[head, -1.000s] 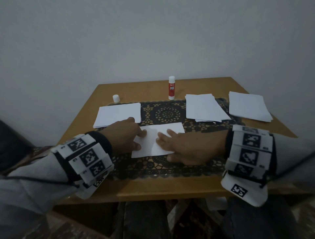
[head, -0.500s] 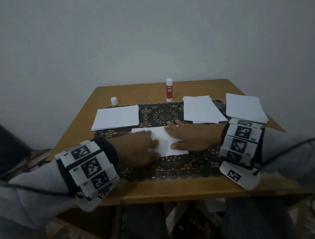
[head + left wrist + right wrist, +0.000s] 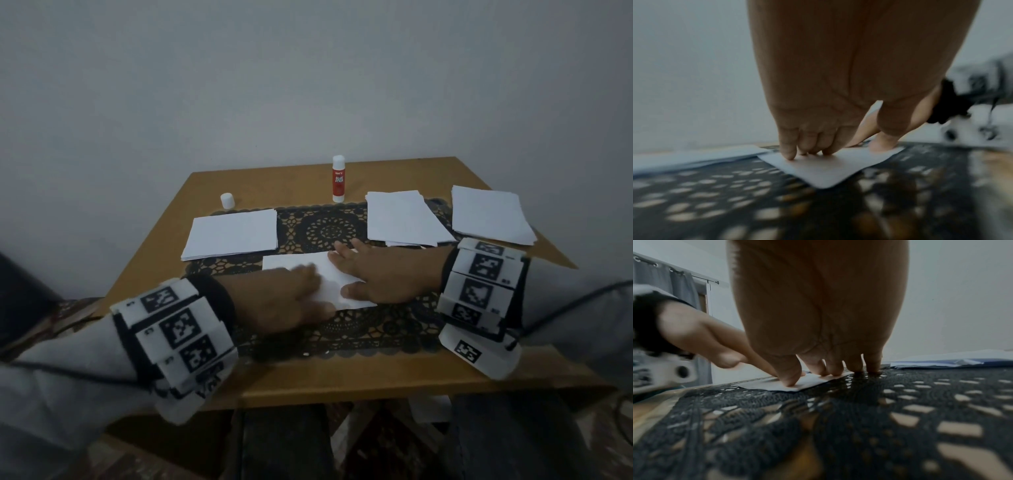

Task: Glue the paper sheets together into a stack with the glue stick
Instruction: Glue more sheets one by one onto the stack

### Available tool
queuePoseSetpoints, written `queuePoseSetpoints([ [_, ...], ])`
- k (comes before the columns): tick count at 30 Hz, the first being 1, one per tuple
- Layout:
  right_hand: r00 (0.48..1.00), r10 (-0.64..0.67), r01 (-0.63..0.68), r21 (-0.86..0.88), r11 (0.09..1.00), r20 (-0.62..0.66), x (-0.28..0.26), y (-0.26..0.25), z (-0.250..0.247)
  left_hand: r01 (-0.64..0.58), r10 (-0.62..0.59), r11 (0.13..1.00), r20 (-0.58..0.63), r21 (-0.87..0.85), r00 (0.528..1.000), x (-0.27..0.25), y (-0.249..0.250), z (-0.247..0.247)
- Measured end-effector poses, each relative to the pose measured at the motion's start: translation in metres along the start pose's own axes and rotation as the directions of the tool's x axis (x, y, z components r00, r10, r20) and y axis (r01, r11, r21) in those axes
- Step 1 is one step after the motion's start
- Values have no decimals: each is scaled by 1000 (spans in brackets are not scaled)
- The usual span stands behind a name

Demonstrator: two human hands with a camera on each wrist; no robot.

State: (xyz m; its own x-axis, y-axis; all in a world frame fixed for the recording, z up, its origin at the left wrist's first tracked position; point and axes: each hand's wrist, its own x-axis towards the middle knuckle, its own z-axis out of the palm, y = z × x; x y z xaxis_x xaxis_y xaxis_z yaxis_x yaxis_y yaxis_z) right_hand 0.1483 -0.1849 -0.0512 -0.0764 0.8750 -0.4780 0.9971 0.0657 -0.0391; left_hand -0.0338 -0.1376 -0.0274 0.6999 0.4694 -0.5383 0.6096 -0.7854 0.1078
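Observation:
A white paper sheet (image 3: 330, 274) lies flat on the black lace mat (image 3: 325, 229) at the table's middle. My left hand (image 3: 294, 294) lies over its left half, blurred, with its fingertips (image 3: 789, 155) pressing down on the sheet (image 3: 828, 172). My right hand (image 3: 363, 277) rests flat on the right half, fingers spread, and its thumb (image 3: 789, 379) presses the sheet (image 3: 812, 382). The red and white glue stick (image 3: 338, 183) stands upright at the table's far edge with no cap on it. Its white cap (image 3: 226, 200) stands apart at the far left.
Three white paper piles lie around: one at the left (image 3: 233, 233), one right of centre (image 3: 404, 219), one at the far right (image 3: 489, 214). The wooden table (image 3: 342, 373) stands against a plain wall. My knees show below its near edge.
My left hand has slid rightward from the sheet's left edge onto its middle. The right hand has stayed pressing the sheet's right part.

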Motion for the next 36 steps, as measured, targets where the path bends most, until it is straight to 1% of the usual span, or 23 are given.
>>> queuePoseSetpoints([
  [2,1000,3,-3,-2,1000,10,0,0,0,79,-78,995,-20,68,997,1,-7,0],
  [3,1000,1,-1,-3,1000,11,0,-1,0,82,-82,993,0,83,997,-1,-6,2],
  [4,1000,0,0,-3,1000,9,0,0,0,59,-62,994,37,91,997,-5,-4,4],
  [6,1000,-1,1,1,1000,5,0,0,0,-25,16,996,115,81,993,-14,7,6],
  [7,1000,-1,1,0,1000,3,0,0,-1,-48,37,996,141,74,989,-18,10,5],
  [8,1000,-1,1,-1,1000,2,0,0,-1,-45,33,996,152,73,988,-20,9,4],
  [12,1000,-7,7,11,1000,3,1,0,0,73,-90,985,108,156,990,-20,-2,6],
  [13,1000,-8,8,10,1000,-1,1,0,0,67,-87,983,118,168,989,-22,0,10],
  [14,1000,-7,7,9,1000,-6,2,1,0,36,-61,985,146,169,987,-25,4,15],
  [16,1000,-3,3,6,1000,-13,2,1,1,-50,20,988,198,148,980,-35,17,25],
  [17,1000,-4,4,0,1000,-18,2,0,0,-73,44,988,203,139,978,-38,20,27],
  [19,999,-8,8,-14,1000,-42,2,-2,0,-59,34,989,176,137,984,-37,16,26],
  [22,994,-12,9,-30,999,-105,1,-4,0,48,-64,989,108,143,992,-29,-1,18],
  [24,992,-13,8,-39,999,-129,1,-4,0,68,-86,984,106,165,991,-26,-2,17],
  [25,991,-14,9,-42,999,-136,1,-3,0,43,-66,983,124,178,990,-28,3,17],
  [27,989,-20,13,-47,999,-145,2,-2,1,-49,20,984,169,169,985,-32,16,20],
  [28,989,-21,14,-46,999,-149,3,-2,1,-80,52,984,176,156,983,-33,21,22],
  [29,988,-23,16,-46,999,-153,3,-2,1,-85,61,986,164,142,985,-32,21,22],
  [30,987,-24,17,-44,999,-157,3,-2,1,-61,42,990,141,130,989,-29,17,21],
  [32,985,-21,16,-33,999,-169,3,-3,1,57,-68,991,92,119,993,-18,1,17],
  [34,984,-22,17,-30,999,-176,1,-3,0,159,-168,980,65,119,984,-10,-13,13],
  [35,984,-20,15,-31,999,-176,2,-3,0,174,-182,978,61,118,981,-8,-15,12],
  [36,984,-17,12,-29,1000,-178,2,-3,0,161,-169,980,60,114,984,-7,-13,12],
])
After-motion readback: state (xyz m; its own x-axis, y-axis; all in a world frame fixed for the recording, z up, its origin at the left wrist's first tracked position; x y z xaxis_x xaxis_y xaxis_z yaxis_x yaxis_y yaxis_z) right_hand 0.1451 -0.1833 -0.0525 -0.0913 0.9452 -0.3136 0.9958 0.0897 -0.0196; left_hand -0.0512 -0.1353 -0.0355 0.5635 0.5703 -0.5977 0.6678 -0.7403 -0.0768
